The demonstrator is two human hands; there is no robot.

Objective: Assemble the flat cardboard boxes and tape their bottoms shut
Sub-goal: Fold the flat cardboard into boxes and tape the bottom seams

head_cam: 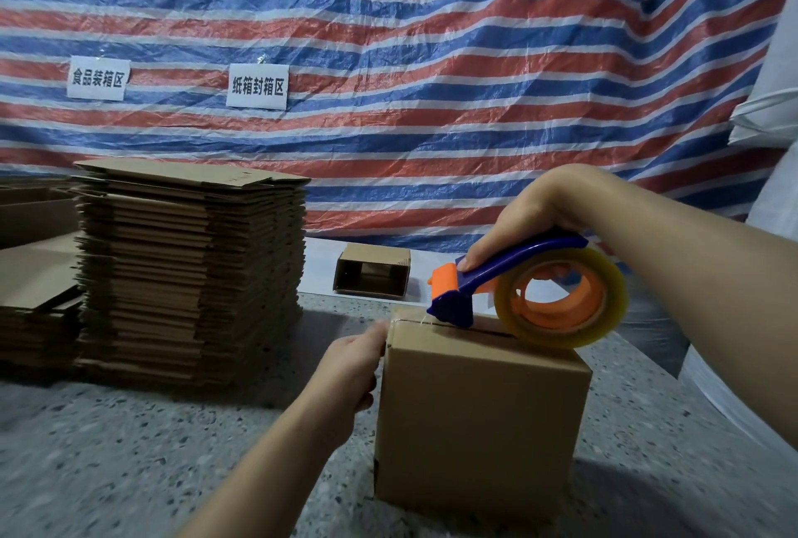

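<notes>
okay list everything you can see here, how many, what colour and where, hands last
box: one, brown, upright on the floor at centre
tape dispenser: one, blue and orange, clear roll, on the box's top seam
flat boxes: tall brown stack at left, lower stacks beside it
small box: one, brown, on its side behind
signs: two, white, on the tarp
tarp: red, white and blue stripes, backdrop
floor: grey speckled
left hand: against the box's left top edge
right hand: grips the dispenser handle
</notes>
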